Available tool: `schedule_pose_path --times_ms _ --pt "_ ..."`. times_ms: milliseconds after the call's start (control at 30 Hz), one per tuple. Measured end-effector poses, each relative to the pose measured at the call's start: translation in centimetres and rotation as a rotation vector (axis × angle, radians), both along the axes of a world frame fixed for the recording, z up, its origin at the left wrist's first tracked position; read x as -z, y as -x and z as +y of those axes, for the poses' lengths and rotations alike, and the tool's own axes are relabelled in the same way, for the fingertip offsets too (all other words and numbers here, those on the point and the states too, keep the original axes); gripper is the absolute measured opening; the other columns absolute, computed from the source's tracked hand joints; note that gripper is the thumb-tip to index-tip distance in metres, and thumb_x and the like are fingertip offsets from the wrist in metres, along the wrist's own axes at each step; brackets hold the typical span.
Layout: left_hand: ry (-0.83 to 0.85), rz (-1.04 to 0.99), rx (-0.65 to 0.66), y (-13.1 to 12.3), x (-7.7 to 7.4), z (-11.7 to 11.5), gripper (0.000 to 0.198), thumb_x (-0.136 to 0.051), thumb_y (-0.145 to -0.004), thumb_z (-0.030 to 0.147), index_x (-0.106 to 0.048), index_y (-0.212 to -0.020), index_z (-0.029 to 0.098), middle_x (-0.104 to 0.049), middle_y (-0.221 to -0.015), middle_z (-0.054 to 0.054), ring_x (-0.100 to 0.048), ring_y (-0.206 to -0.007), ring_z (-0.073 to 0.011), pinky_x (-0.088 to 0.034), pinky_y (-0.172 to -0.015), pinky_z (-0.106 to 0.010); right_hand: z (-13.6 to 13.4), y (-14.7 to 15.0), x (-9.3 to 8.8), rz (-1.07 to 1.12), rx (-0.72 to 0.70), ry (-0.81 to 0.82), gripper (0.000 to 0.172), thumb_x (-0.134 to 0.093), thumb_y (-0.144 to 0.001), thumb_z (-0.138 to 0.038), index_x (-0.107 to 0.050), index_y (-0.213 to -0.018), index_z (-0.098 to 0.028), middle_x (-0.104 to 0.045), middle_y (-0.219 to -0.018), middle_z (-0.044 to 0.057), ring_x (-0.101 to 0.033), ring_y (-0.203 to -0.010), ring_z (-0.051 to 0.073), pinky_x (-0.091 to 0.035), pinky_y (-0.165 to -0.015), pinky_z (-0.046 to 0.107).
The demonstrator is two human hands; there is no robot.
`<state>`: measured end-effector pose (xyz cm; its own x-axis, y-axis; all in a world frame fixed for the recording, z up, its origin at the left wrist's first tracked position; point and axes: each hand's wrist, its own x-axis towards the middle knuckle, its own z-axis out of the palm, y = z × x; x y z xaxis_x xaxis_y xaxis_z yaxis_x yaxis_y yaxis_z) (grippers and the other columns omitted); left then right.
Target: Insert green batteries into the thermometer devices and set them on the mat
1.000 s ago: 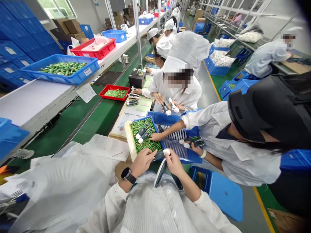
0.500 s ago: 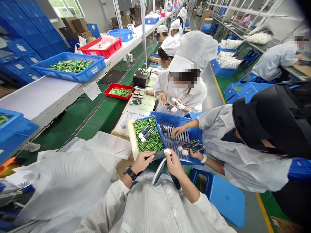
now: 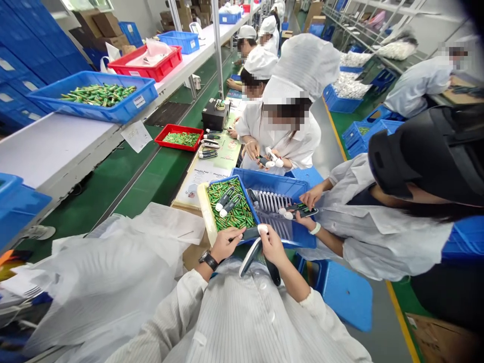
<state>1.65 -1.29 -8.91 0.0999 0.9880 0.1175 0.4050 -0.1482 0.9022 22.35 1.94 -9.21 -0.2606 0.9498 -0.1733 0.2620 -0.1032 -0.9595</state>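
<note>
My left hand (image 3: 226,243) is closed on the dark end of a handheld device (image 3: 250,233), dark grey with a white tip. My right hand (image 3: 273,246) pinches the same device near that white tip. Two more such devices hang from my right hand: a white-and-dark one (image 3: 249,258) and a mostly dark one (image 3: 274,273). Just beyond my hands is a blue bin (image 3: 250,204) of green batteries (image 3: 238,218), with two devices (image 3: 229,205) lying on top.
To the right, a blue crate (image 3: 304,238) holds a ribbed clear tray (image 3: 270,201). A co-worker's hands (image 3: 308,204) hold devices over it. Another co-worker (image 3: 282,136) sits beyond. A red tray (image 3: 196,146) of batteries and a blue stool (image 3: 348,295) stand nearby.
The co-worker on the right has moved one hand from the ribbed tray to the devices in their other hand. My grip looks the same; the view has shifted slightly.
</note>
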Motion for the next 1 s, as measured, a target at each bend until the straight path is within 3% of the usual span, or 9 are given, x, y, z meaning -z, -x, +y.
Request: schedule_pose_path --times_ms 133,267,400,567,667,767,833,933,1000 --pt "0.17 -0.126 -0.128 -0.7 1.3 0.6 0.036 -0.059 -0.09 0.038 -0.074 -0.115 0.017 -0.075 -0.093 -0.008 -0.066 -0.078 -0.0173 -0.056 -0.072 -0.031 0.2 0.0 -0.3 -0.047 0.015 -0.106 0.042 -0.038 -0.096 -0.056 -0.057 -0.106 -0.02 -0.05 -0.059 -0.004 -0.05 -0.047 0.013 -0.039 -0.045 0.024" --pt "0.344 -0.233 -0.095 0.1 2.5 1.5 0.049 -0.057 -0.09 0.043 -0.064 -0.131 0.017 -0.073 -0.097 -0.008 -0.061 -0.066 -0.013 -0.053 -0.058 -0.025 0.3 -0.2 -0.6 -0.079 0.034 -0.095 0.043 -0.036 -0.097 -0.056 -0.056 -0.108 -0.02 -0.048 -0.056 -0.005 -0.048 -0.045 0.015 -0.037 -0.046 0.024" --pt "0.29 0.086 -0.05 2.1 3.8 2.8 0.045 -0.037 -0.099 0.035 -0.059 -0.134 0.018 -0.07 -0.105 -0.009 -0.066 -0.087 -0.0161 -0.056 -0.074 -0.028 0.6 -1.4 -0.6 -0.188 0.13 -0.178 0.043 -0.036 -0.098 -0.053 -0.058 -0.111 -0.018 -0.055 -0.06 -0.002 -0.052 -0.05 0.016 -0.039 -0.053 0.026" --pt "0.262 0.421 0.08 1.6 5.9 4.5 0.018 -0.07 -0.073 0.015 -0.074 -0.091 0.017 -0.068 -0.088 -0.009 -0.065 -0.09 -0.0239 -0.051 -0.088 -0.038 1.3 -2.8 0.5 -0.305 0.237 -0.272 0.043 -0.037 -0.098 -0.05 -0.057 -0.116 -0.017 -0.067 -0.084 0.006 -0.062 -0.07 0.019 -0.045 -0.068 0.028" --pt "0.241 0.52 0.138 1.0 6.4 5.4 0.011 -0.072 -0.069 0.011 -0.072 -0.077 0.018 -0.066 -0.083 -0.009 -0.066 -0.09 -0.0259 -0.05 -0.088 -0.039 1.8 -2.8 1.7 -0.278 0.275 -0.212 0.045 -0.038 -0.096 -0.053 -0.058 -0.112 -0.016 -0.067 -0.079 0.006 -0.063 -0.067 0.019 -0.047 -0.064 0.028" --pt "0.206 0.56 0.177 1.6 5.7 5.7 0.006 -0.071 -0.076 0.016 -0.071 -0.071 0.018 -0.066 -0.079 -0.009 -0.066 -0.089 -0.0246 -0.05 -0.088 -0.038 2.7 -2.5 2.9 -0.217 0.316 -0.043 0.047 -0.039 -0.093 -0.057 -0.059 -0.102 -0.016 -0.06 -0.063 0.001 -0.056 -0.047 0.017 -0.042 -0.047 0.026" --pt "0.171 0.566 0.166 2.3 4.6 5.1 0.01 -0.065 -0.085 0.023 -0.073 -0.08 0.018 -0.07 -0.085 -0.01 -0.066 -0.09 -0.0229 -0.05 -0.089 -0.037 3.4 -2.2 3.4 -0.215 0.331 0.019 0.045 -0.04 -0.092 -0.057 -0.059 -0.095 -0.016 -0.056 -0.058 -0.001 -0.051 -0.039 0.015 -0.038 -0.042 0.026" --pt "0.068 0.385 0.032 2.4 2.1 3.1 0.023 -0.056 -0.094 0.034 -0.073 -0.1 0.019 -0.073 -0.099 -0.009 -0.067 -0.09 -0.0191 -0.053 -0.086 -0.035 4.5 -1.7 3.6 -0.288 0.345 -0.02 0.04 -0.042 -0.092 -0.052 -0.059 -0.085 -0.017 -0.056 -0.056 -0.001 -0.051 -0.041 0.015 -0.038 -0.045 0.025" --pt "-0.009 0.203 -0.064 1.4 0.5 1.6 0.024 -0.058 -0.094 0.037 -0.073 -0.102 0.02 -0.074 -0.101 -0.008 -0.068 -0.09 -0.0181 -0.055 -0.085 -0.034 5.2 -1.1 3.4 -0.334 0.348 -0.031 0.037 -0.042 -0.093 -0.05 -0.059 -0.084 -0.017 -0.059 -0.059 0.001 -0.053 -0.044 0.015 -0.038 -0.049 0.025"
